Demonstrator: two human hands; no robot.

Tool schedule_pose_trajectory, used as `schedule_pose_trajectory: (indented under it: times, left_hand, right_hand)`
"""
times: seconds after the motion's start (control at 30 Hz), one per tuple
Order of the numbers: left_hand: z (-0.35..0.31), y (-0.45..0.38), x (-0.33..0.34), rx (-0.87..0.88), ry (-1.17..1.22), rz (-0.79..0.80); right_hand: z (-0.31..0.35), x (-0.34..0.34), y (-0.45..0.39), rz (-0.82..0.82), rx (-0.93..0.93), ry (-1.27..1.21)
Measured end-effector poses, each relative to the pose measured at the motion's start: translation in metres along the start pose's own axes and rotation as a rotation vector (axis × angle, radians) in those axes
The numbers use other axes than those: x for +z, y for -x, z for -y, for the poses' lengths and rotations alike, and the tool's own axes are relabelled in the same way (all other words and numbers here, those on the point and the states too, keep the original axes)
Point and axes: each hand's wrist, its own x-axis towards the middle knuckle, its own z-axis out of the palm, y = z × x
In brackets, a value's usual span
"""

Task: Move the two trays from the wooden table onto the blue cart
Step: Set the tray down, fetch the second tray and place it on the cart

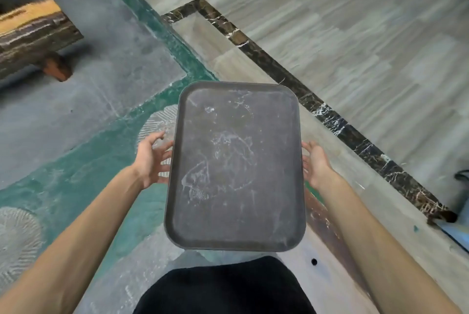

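Holding a dark grey tray (234,166) level above the floor (355,34), left hand (152,159) and right hand (316,164) each in a loose, spread-fingered grip on its long edges; wooden tabletop (33,32) far left.

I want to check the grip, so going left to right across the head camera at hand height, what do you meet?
left hand → gray tray → right hand

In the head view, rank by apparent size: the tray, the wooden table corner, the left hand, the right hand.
1. tray
2. wooden table, only its corner in frame
3. left hand and right hand: alike, unranked.
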Motion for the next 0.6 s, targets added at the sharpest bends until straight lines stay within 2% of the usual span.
schedule_pose_trajectory:
  times: [0.2, 0.43, 0.6]
  left_hand:
    - [-0.100, -0.068, 0.087, 0.010, -0.173, 0.140]
    - [-0.190, -0.138, 0.228, -0.038, -0.422, 0.347]
    - [-0.239, -0.181, 0.332, -0.063, -0.573, 0.438]
  right_hand:
    - [0.059, -0.055, -0.028, -0.116, 0.006, -0.141]
    - [0.093, -0.141, -0.050, -0.321, 0.014, -0.347]
    - [0.112, -0.188, -0.069, -0.420, 0.042, -0.493]
